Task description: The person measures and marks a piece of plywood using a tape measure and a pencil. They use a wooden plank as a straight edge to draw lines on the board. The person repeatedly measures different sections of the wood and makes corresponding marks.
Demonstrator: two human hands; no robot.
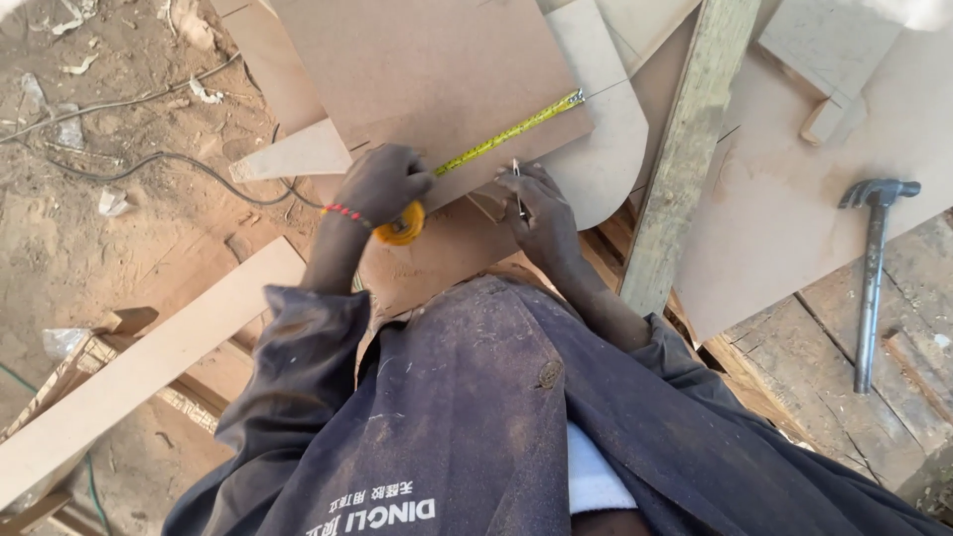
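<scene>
My left hand (382, 184), with a red bead bracelet at the wrist, grips a yellow tape measure case (402, 226) at the near edge of a brown fibreboard panel (437, 69). The yellow tape blade (511, 129) runs diagonally across the panel to its far right corner. My right hand (544, 218) holds a thin pencil-like marker (518, 187), its tip at the panel's near edge beside the tape. Both hands rest on the board, close together.
A curved-cornered board (606, 149) lies under the panel. An upright wooden plank (685, 149) crosses to the right. A claw hammer (872, 268) lies on boards at far right. A long pale board (139, 367) and black cables (149, 159) lie on the dirt at left.
</scene>
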